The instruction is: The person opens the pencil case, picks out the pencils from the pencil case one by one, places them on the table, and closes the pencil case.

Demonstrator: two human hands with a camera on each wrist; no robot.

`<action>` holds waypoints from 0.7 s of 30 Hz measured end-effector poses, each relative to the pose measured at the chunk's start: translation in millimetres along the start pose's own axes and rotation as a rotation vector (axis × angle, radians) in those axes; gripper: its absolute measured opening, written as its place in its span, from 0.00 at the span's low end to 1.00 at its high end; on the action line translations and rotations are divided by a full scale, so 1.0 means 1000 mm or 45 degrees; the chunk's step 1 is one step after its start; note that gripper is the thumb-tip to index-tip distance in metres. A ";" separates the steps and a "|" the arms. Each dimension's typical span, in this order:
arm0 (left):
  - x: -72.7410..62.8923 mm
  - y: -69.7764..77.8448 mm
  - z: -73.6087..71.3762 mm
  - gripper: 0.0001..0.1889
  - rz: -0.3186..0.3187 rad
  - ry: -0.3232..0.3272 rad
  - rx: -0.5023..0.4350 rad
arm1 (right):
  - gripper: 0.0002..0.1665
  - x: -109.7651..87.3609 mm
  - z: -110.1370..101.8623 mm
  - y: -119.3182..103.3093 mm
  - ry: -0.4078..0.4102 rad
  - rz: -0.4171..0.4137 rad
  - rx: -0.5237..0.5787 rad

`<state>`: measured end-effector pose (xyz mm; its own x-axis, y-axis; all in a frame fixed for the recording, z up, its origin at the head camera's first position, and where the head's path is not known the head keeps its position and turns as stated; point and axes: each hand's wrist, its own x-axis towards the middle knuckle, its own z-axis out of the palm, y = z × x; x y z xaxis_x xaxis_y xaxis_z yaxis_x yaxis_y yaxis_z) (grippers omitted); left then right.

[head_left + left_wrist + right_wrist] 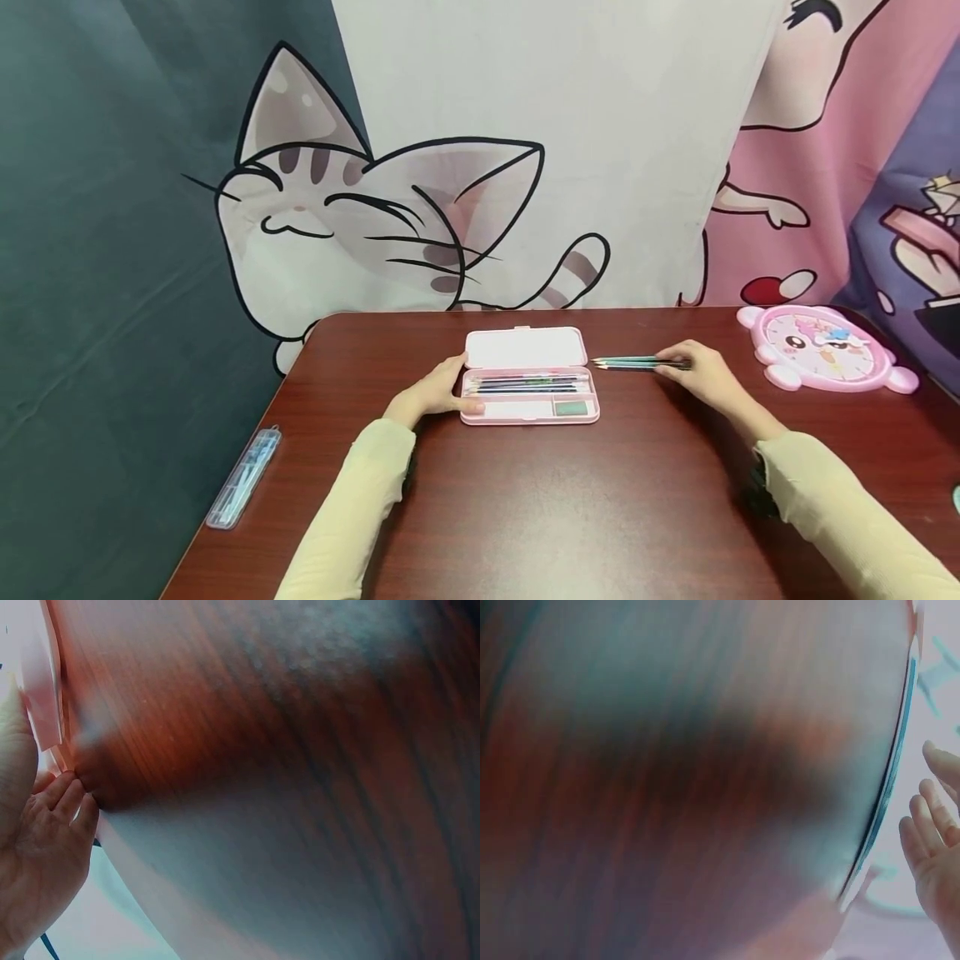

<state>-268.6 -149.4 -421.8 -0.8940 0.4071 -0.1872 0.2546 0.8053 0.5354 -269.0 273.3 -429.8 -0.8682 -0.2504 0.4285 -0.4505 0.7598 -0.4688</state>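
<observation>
A pink pencil case (pixel 531 421) lies open on the table, its white-lined lid (pixel 525 348) folded back. Several pencils (pixel 525 388) fill its rear compartment, and a green eraser (pixel 572 408) sits in front of them at the right. My left hand (pixel 438 390) holds the case by its left end, thumb over the front part and fingers beside the lid. To the right of the case lie a few dark and teal pencils (pixel 624 364), tips pointing left. Over their right ends is my right hand (pixel 701 372); the right wrist view shows its fingers spread, apart from the pencils.
A pink animal-shaped clock (pixel 825 350) lies at the table's back right. Near the left edge is a clear plastic box (pixel 243 479) with slim items inside. Behind the brown table (pixel 540 500) hangs a cloth printed with a cartoon cat (pixel 337 225).
</observation>
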 end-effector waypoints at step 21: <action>-0.001 0.000 0.001 0.54 -0.010 0.013 0.007 | 0.14 0.041 0.064 -0.096 -0.557 -0.232 0.066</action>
<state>-267.7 -149.4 -423.2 -0.8997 0.3961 -0.1833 0.2491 0.8109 0.5295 -274.2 151.6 -416.8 -0.7754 -0.6142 0.1469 -0.6035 0.6522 -0.4588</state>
